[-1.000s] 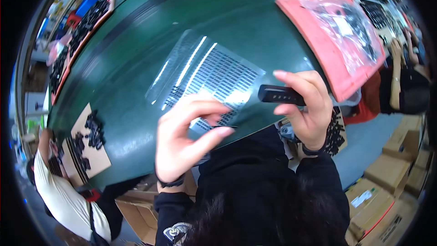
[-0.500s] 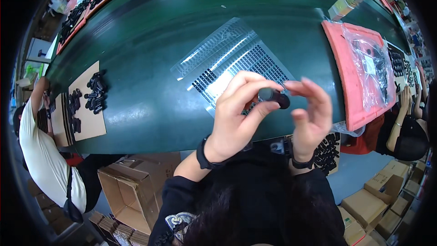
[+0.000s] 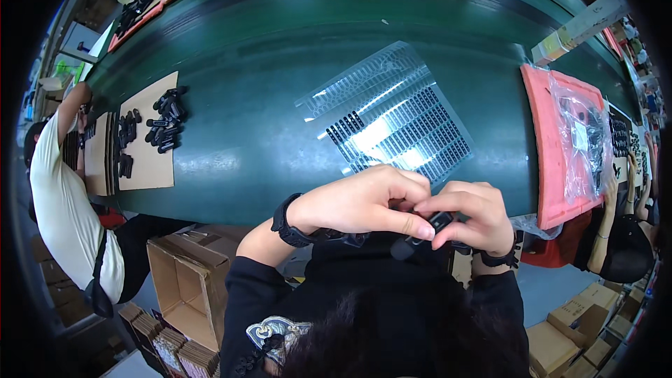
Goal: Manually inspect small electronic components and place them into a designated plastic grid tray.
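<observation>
- Head view: right hand (image 3: pixel 477 218) pinches small black piece (image 3: pixel 440 220), thumb against fingertips.
- Left hand (image 3: pixel 374 203) curled closed on same piece, fingers partly hidden.
- Clear sticker sheet (image 3: pixel 409 124) just beyond hands.
- Pink tray (image 3: pixel 544 147) right of hands; cardboard sheet (image 3: pixel 150 169) well left.

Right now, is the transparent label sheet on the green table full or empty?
Partly filled: the transparent label sheet has bare outlines along its far strip, dark labels in its nearer rows. Glare hides some.

Black top (image 3: pixel 344 271), pale embroidered patch (image 3: pixel 271 329), black left wristband (image 3: pixel 285 222), black right wristband (image 3: pixel 498 260)
</observation>
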